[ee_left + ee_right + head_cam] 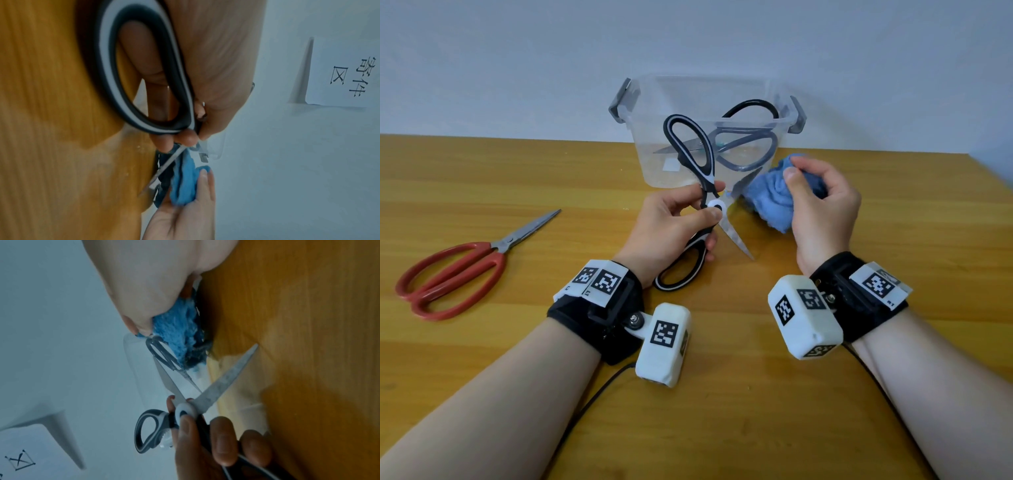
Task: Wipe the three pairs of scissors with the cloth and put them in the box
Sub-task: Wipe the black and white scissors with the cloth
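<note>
Your left hand [671, 219] is curled tight around the black-and-white scissors [697, 192], thumb pressing right by the white pivot, fingers wrapped over the lower handle loop, and the blades are spread wide open above the desk [722, 394]. Your right hand [822, 205] has its fingers bunched around the blue cloth [770, 197], scrunched into a wad just beside one blade; from the head view I can't tell if the cloth is actually touching the metal. The clear box [709, 137] sits at the back of the desk near the wall, with a dark-handled pair of scissors [743, 147] already lying inside it. The red scissors [458, 270] lie flat on the desk, closed, well off to your left. The left wrist view mostly gives you the handle loop filling the frame, plus a paper sign [347, 76] with printed characters on the wall that the head view doesn't catch. The right wrist view is the best look at both open blades, with dull smudges along the one over the desk.
</note>
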Motion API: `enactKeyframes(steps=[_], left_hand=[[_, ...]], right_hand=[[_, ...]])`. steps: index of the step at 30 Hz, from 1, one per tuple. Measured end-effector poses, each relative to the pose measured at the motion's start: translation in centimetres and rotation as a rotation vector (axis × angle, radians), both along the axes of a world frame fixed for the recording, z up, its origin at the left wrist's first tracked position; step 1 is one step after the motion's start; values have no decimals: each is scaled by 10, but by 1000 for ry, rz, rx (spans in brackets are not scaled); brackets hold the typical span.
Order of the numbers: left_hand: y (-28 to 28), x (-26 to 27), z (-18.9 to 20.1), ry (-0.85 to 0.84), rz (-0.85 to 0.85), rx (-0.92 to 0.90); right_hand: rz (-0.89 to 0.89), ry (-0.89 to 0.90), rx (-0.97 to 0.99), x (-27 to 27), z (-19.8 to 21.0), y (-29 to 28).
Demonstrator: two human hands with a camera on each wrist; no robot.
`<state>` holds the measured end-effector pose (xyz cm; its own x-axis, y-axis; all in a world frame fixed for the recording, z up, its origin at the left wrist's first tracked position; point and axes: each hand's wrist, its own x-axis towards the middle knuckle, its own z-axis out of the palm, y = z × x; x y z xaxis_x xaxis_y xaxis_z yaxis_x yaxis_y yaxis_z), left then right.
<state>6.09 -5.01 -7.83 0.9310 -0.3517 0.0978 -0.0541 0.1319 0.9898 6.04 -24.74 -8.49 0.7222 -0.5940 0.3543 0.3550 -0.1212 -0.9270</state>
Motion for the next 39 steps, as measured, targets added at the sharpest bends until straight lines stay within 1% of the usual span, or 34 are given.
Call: enactKeyframes(steps=[3,9,12,14,17,18,19,21,27,30,35,37,39], left_hand=[[0,-1,2,-7,33,14],[-1,-2,3,-14,113,7],[-2,-1,2,-26,122,12],[-2,-1,1,-16,126,15],[-2,0,1,-1,129,23],[-2,1,0,-1,127,22],[-2,1,0,-1,125,21],[-1,0,1,5,117,19],[-1,-2,3,1,77,14],[0,-1,2,4,69,20],[2,-1,1,7,39,40],[3,-1,1,-5,19,39],[3,-2,2,-27,-5,41]], right_hand=[[78,-47,-56,-1,1,4],[160,-67,-166,-3,1,5],[246,-89,-224,-5,-1,9],[317,-117,-178,-6,1,12],[438,-160,9,-9,4,15],[488,-160,42,-10,5,16],[528,-146,44,-10,5,17],[565,-101,-15,-12,5,18],[433,47,-404,-7,0,11],[422,62,-528,-9,0,11],[431,46,-579,-12,2,11],[416,54,-529,-13,3,12],[382,80,-420,-13,4,12]])
